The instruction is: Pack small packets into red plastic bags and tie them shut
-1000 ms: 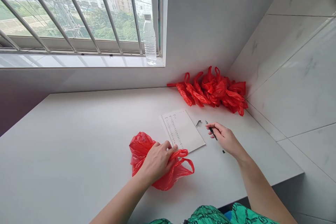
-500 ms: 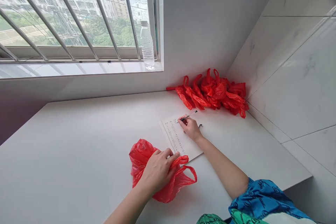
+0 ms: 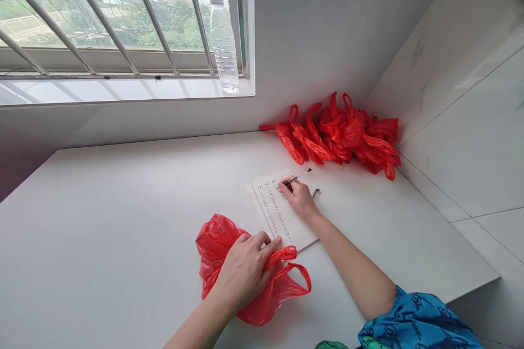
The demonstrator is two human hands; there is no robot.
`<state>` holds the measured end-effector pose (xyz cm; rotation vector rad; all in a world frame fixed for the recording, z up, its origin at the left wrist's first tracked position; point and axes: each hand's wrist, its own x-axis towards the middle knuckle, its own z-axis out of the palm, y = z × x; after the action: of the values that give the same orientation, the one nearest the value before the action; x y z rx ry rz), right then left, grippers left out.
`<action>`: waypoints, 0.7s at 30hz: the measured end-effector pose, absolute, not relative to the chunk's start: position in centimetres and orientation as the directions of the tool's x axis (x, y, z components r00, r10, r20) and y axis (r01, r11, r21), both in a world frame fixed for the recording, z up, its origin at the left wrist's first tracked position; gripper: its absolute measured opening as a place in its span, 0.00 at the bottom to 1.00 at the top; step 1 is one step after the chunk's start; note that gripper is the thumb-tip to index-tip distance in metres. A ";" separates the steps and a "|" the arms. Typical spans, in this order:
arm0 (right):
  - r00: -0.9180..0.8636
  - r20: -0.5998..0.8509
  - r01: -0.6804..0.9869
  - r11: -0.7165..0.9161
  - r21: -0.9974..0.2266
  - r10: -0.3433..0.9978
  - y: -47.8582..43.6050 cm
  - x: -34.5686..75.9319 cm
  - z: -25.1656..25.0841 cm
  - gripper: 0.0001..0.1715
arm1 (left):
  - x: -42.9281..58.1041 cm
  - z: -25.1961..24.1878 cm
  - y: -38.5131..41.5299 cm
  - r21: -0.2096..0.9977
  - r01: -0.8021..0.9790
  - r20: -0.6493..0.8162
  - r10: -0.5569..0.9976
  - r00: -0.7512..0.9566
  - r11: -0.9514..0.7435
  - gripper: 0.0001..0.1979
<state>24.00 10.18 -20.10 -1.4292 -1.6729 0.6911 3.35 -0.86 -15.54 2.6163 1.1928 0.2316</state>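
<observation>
My right hand (image 3: pixel 299 199) grips a slim pen (image 3: pixel 302 174) with a black end, its tip at the upper part of a white sheet of paper (image 3: pixel 303 240). Rows of small dark handwritten marks run down the page. My left hand (image 3: pixel 249 264) is closed over a crumpled red plastic bag (image 3: pixel 216 240), its fingers curled and the fingertips near the paper's lower edge. The bag's loop handles stick out to the right of that hand. Part of the bag lies hidden under my palm.
A heap of red plastic bags (image 3: pixel 347 136) lies in the table's far right corner, against the wall. A clear water bottle (image 3: pixel 224 46) stands on the sill of the barred window. A small black object (image 3: pixel 316 192) shows beside my right hand. The white table (image 3: pixel 123 229) spreads leftward.
The view has tilted and shifted slightly, so the bottle and bag heap appear higher. Both hands keep their holds, with the pen still at the upper part of the paper.
</observation>
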 end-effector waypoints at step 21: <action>0.009 0.251 0.550 0.205 -0.810 0.968 10.3 24.0 -20.2 0.12 | 3.3 -15.8 -0.7 0.287 0.705 0.049 0.745 0.666 -0.649 0.18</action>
<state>24.03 10.27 -20.20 -1.4520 -1.6511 0.6353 3.31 -0.75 -15.77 2.6385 1.1689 0.2376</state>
